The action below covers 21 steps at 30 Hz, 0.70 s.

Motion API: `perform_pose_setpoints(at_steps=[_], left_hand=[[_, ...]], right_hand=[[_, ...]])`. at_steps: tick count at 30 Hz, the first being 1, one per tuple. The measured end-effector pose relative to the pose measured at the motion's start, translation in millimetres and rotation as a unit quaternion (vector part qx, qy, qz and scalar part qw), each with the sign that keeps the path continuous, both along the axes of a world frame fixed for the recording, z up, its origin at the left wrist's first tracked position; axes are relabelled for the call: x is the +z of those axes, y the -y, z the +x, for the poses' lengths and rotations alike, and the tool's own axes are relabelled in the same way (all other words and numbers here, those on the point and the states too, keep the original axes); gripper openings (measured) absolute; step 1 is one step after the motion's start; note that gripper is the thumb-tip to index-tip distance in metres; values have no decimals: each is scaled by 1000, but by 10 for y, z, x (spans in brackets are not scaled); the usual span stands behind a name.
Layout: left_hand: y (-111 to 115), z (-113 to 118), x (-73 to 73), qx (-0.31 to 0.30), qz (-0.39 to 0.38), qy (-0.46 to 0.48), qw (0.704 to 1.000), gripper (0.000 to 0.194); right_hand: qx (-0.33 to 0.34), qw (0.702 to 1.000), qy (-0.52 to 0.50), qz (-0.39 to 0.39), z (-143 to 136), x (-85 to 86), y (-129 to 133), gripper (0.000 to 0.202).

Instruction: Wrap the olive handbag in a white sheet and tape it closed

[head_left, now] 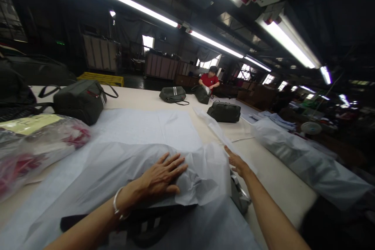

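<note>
A thin, translucent white sheet (pixel 125 160) lies crumpled over a dark bag (pixel 155 224) with white stripes, which shows partly at the bottom of the view. My left hand (pixel 164 177), wearing a bracelet at the wrist, rests flat on this sheet with its fingers spread. To the right, my right hand (pixel 238 164) reaches to the sheet's far right edge, fingers stretched out. Just below it, a grey-green piece with a shiny surface (pixel 240 195) pokes out from under the sheet. Whether my right fingertips pinch the sheet's edge is hard to see.
Dark green bags stand on the pale table (pixel 140 97): one at the left (pixel 82 99), others farther back (pixel 224 111). A plastic-wrapped bundle (pixel 43 144) lies left, and a sheet-covered pile (pixel 304 156) right. Across the table a person in red (pixel 209 81) handles a bag.
</note>
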<state>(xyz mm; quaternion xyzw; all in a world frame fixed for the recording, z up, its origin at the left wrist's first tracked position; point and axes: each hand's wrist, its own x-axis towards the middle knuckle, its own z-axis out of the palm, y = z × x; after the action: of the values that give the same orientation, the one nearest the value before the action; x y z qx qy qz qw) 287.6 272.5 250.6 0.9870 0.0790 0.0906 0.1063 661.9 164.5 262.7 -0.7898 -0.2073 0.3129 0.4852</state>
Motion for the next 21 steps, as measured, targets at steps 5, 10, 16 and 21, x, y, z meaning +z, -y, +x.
perform_pose_setpoints(at_steps=[5, 10, 16, 21], left_hand=[[22, -4, 34, 9, -14, -1, 1000, 76], [-48, 17, -1, 4, -27, 13, 1000, 75], [-72, 29, -53, 2, -36, 25, 999, 76], [9, -14, 52, -6, -70, 51, 996, 74]], right_hand=[[38, 990, -64, 117, -25, -87, -179, 43], [-26, 979, -59, 195, 90, -146, 78, 46], [-39, 994, 102, 15, 260, -296, 624, 65], [2, 936, 352, 17, -378, 31, 386, 64]])
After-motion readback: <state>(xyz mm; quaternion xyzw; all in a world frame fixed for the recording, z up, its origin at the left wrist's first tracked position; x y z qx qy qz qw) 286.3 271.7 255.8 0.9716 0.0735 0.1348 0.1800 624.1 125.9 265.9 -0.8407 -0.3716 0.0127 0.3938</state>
